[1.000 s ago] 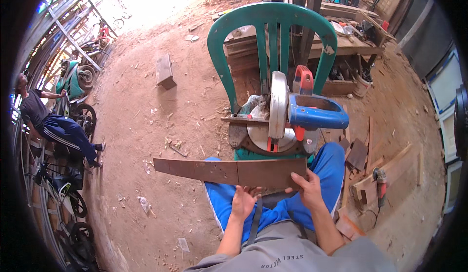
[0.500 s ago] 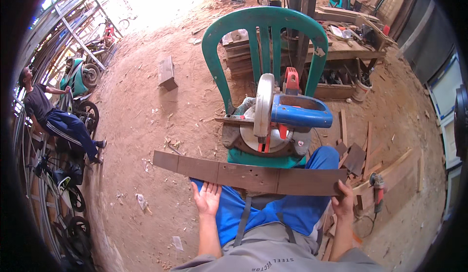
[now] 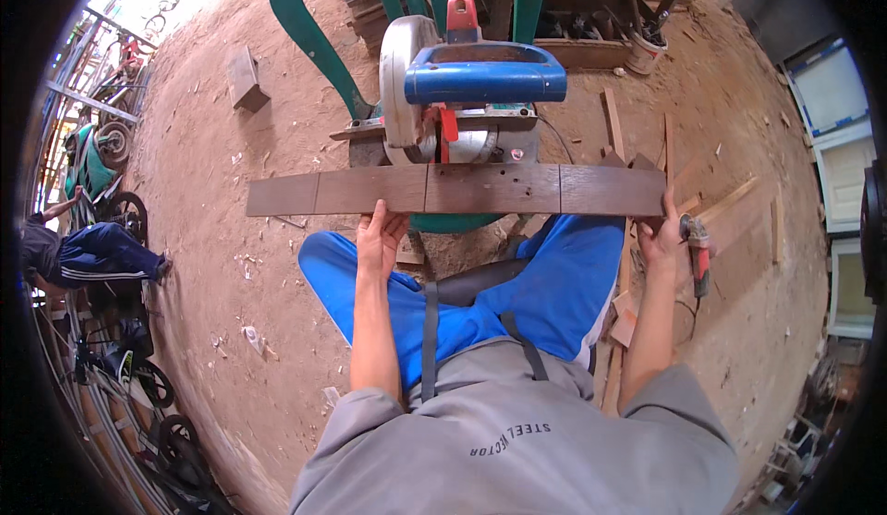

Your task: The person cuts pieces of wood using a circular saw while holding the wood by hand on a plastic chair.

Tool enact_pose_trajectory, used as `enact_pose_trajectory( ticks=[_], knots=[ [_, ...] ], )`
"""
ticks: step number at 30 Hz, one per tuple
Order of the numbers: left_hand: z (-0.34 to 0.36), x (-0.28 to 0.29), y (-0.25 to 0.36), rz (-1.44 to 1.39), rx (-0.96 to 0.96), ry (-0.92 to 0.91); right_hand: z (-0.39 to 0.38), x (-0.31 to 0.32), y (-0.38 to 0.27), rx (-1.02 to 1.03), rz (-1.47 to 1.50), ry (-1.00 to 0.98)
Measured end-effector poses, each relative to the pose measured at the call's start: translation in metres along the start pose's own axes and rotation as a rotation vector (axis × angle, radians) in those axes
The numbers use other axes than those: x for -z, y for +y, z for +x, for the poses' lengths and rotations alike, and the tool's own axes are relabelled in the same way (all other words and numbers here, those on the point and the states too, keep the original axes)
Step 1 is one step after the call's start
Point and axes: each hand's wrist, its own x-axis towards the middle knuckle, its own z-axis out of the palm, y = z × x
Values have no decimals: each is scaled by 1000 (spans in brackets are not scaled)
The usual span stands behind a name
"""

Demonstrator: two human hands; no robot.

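Observation:
A long dark brown wooden plank (image 3: 462, 189) lies level across the view, just in front of a blue and silver mitre saw (image 3: 467, 90). My left hand (image 3: 381, 236) grips the plank's near edge a little left of its middle. My right hand (image 3: 662, 238) holds the plank's right end from below. Pencil lines cross the plank near its left part and its middle. The saw sits on the seat of a green plastic chair (image 3: 314, 39). My knees in blue trousers (image 3: 545, 284) are below the plank.
An angle grinder (image 3: 698, 252) lies on the dirt floor right of my right hand, among wood offcuts (image 3: 614, 122). A wooden block (image 3: 246, 79) lies far left. A seated person (image 3: 78, 252) and bicycles are at the left edge. White panels stand at right.
The view has come closer to the saw. The plank has moved up and levelled out in front of the saw. My left hand has shifted onto its near edge.

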Motion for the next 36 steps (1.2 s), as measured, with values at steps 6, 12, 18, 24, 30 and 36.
enact_pose_trajectory(
  ticks=[6,12,18,24,30,36],
  knots=[
    [34,7,-6,551,161,121,70,6,-1,-63,-5,-323],
    [46,-18,-3,958,-2,244,95,-12,-1,-17,-527,152],
    [59,-18,-7,1449,-292,358,-35,-177,-28,887,-858,-188],
    [65,12,5,1200,-372,636,-116,-313,-54,1191,-1400,-974],
    [124,65,-3,218,-288,376,-143,-362,-31,1038,-1873,-1024],
    [120,34,-1,7,-430,360,-148,-394,-8,940,-2076,-992]
  ],
)
